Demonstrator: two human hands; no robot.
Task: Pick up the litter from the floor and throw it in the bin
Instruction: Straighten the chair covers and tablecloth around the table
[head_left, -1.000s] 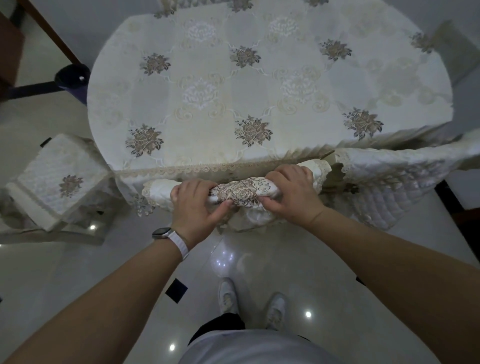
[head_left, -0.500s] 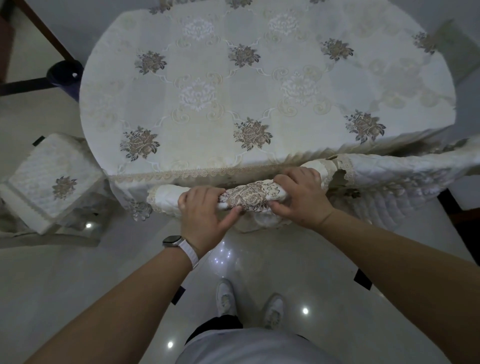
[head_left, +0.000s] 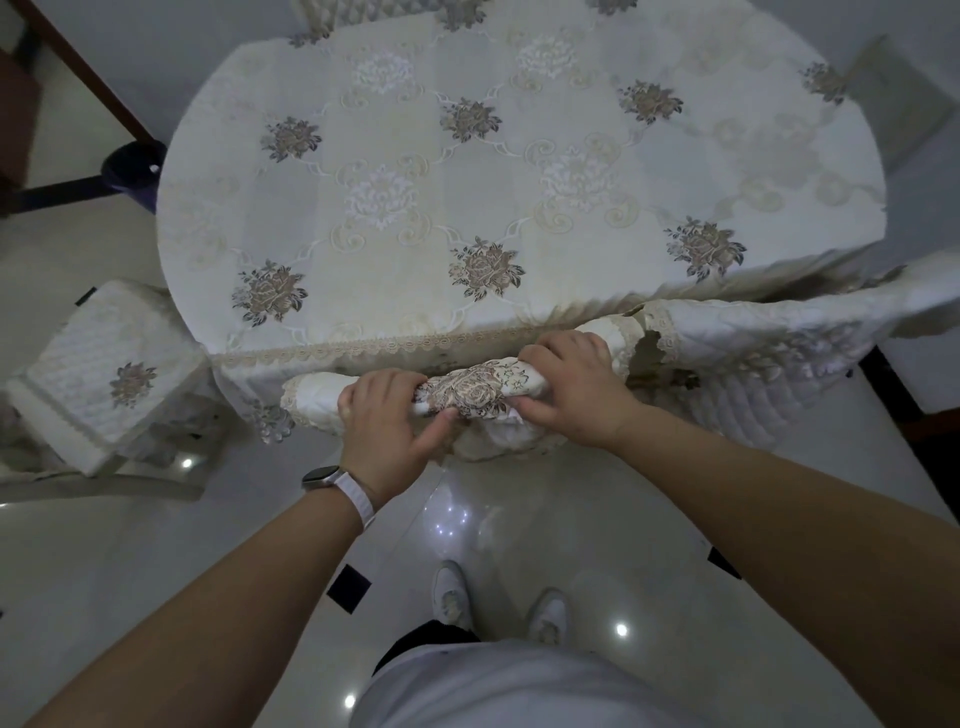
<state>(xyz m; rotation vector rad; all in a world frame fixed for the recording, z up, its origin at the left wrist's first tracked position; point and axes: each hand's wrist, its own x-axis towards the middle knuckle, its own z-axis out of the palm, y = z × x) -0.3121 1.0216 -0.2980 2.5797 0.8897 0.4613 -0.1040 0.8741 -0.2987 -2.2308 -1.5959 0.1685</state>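
Both hands grip the cloth-covered top rail of a chair (head_left: 470, 392) pushed under the table's near edge. My left hand (head_left: 387, 418), with a watch on the wrist, curls over the rail's left part. My right hand (head_left: 574, 387) wraps the rail's right part. A dark bin (head_left: 132, 166) stands on the floor at the far left, behind the table. No litter shows on the floor in this view.
An oval table under a floral cream cloth (head_left: 519, 171) fills the upper view. A covered chair (head_left: 104, 374) stands at the left and another (head_left: 779, 353) at the right. My white shoes (head_left: 452, 595) stand on glossy tiles with small black insets.
The chair rail and both hands have shifted slightly toward the table, with the view moving a little. The grip of both hands is unchanged.
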